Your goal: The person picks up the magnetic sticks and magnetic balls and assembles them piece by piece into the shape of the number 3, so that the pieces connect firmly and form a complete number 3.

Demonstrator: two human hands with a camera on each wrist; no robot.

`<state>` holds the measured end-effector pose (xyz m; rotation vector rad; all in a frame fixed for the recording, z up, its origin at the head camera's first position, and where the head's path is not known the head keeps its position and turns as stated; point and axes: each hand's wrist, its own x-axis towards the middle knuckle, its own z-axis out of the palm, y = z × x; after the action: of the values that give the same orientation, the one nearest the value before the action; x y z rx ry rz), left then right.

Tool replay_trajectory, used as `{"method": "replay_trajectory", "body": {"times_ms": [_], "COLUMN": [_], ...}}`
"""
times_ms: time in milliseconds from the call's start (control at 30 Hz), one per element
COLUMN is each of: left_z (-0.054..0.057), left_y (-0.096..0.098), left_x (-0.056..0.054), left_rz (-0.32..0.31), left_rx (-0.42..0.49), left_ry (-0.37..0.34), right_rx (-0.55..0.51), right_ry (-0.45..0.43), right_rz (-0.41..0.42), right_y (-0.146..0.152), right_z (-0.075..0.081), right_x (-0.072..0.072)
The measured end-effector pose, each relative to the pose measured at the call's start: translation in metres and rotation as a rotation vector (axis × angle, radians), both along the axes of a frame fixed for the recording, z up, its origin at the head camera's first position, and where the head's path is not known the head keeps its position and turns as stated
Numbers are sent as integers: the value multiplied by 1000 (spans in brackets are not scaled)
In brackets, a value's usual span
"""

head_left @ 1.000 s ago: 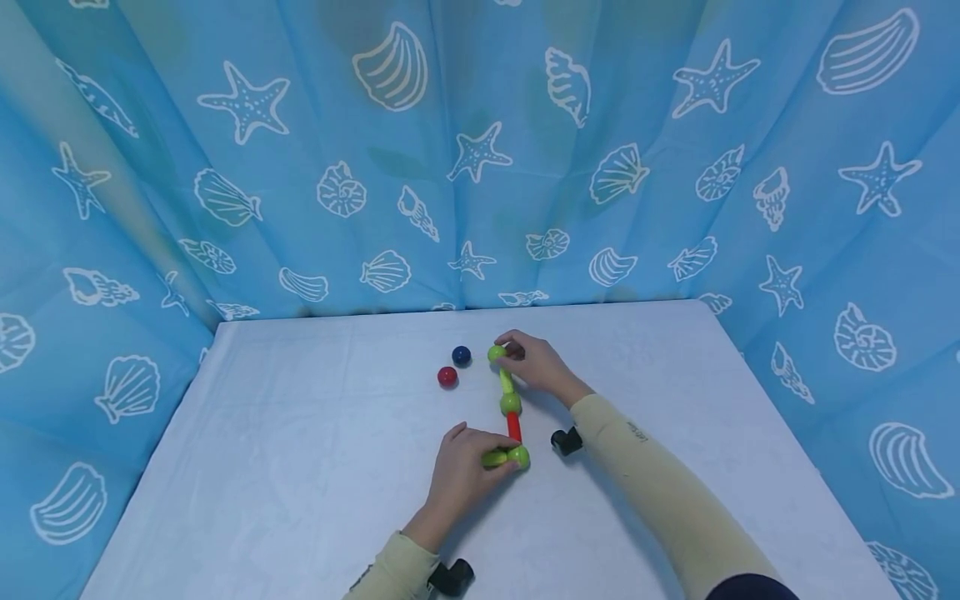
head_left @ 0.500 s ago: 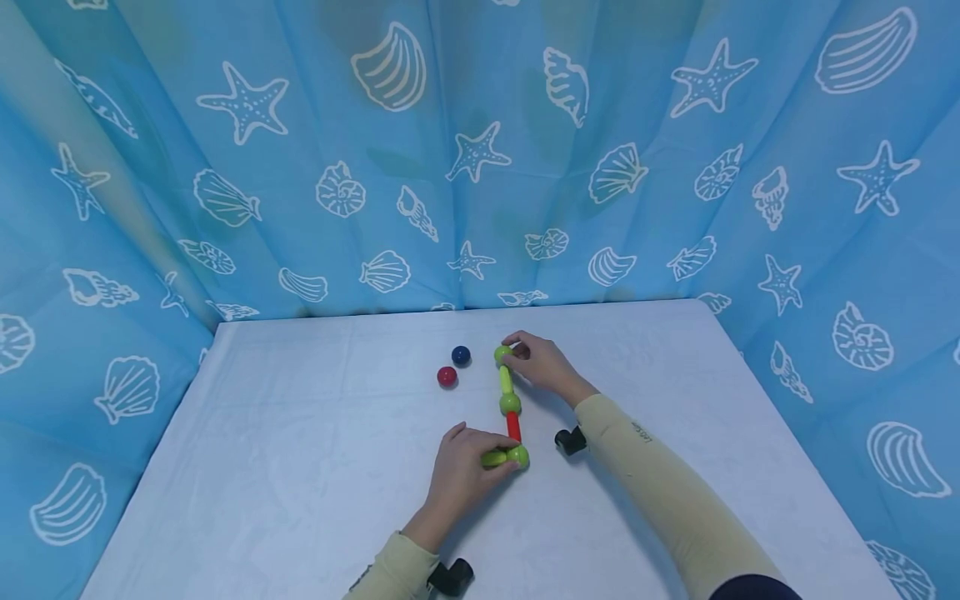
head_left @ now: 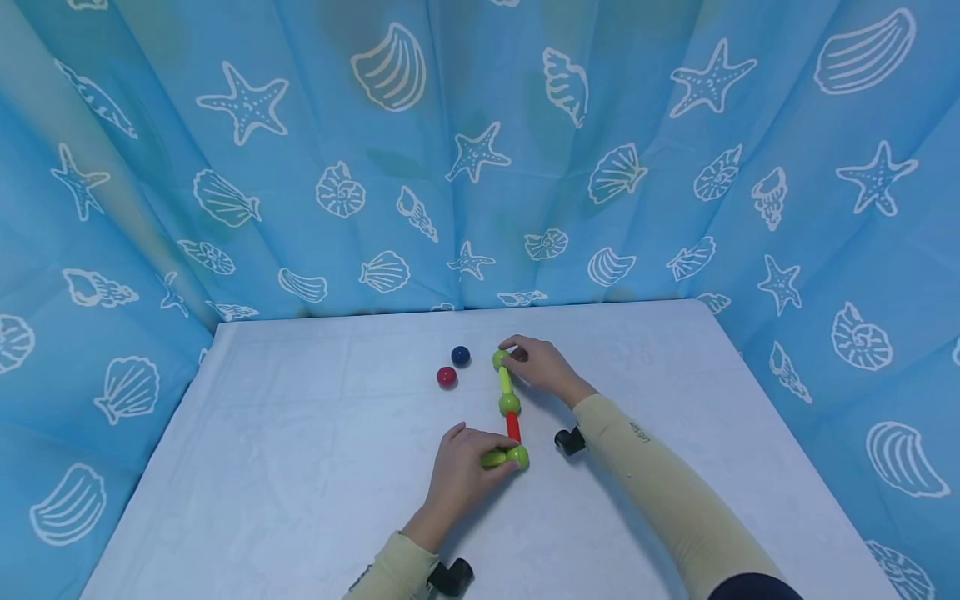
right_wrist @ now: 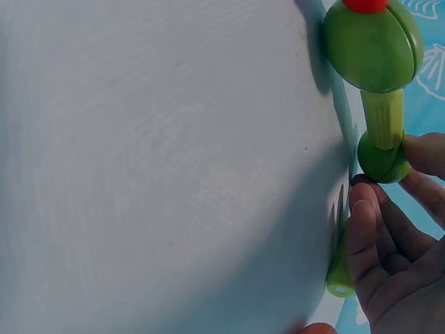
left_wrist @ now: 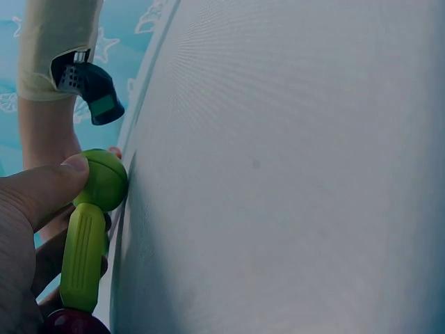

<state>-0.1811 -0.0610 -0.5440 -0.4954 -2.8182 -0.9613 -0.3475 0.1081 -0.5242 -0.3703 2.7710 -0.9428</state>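
Observation:
A chain of toy balls and sticks runs across the table in the head view. Its near green ball (head_left: 519,456) and a yellow-green stick (left_wrist: 82,257) are pinched by my left hand (head_left: 465,467). A dark red ball (left_wrist: 73,322) shows at that stick's other end in the left wrist view. From the near ball a red stick (head_left: 513,427) leads to the middle green ball (head_left: 510,404), then a second yellow-green stick (head_left: 506,381). At the far end my right hand (head_left: 542,367) pinches another green ball (head_left: 500,359), which meets this stick.
A blue ball (head_left: 461,356) and a red ball (head_left: 447,377) lie left of the chain on the white tablecloth (head_left: 315,467). Beside the right fingers, another green stick (right_wrist: 339,271) shows its end. A blue shell-patterned curtain (head_left: 480,208) stands behind the table.
My right hand has shifted the far green ball slightly right, then a little toward me. The stick below it has swung straighter. My left hand stays still.

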Motion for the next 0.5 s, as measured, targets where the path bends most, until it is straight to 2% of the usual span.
{"method": "replay_trajectory", "body": {"times_ms": [500], "left_z": [0], "left_y": [1], "left_x": [0], "left_rz": [0], "left_rx": [4], "left_ry": [-12], "right_rx": [47], "right_ry": [28], "right_rz": [-26], "right_y": [-1], "right_z": [0], "right_x": [3]}}
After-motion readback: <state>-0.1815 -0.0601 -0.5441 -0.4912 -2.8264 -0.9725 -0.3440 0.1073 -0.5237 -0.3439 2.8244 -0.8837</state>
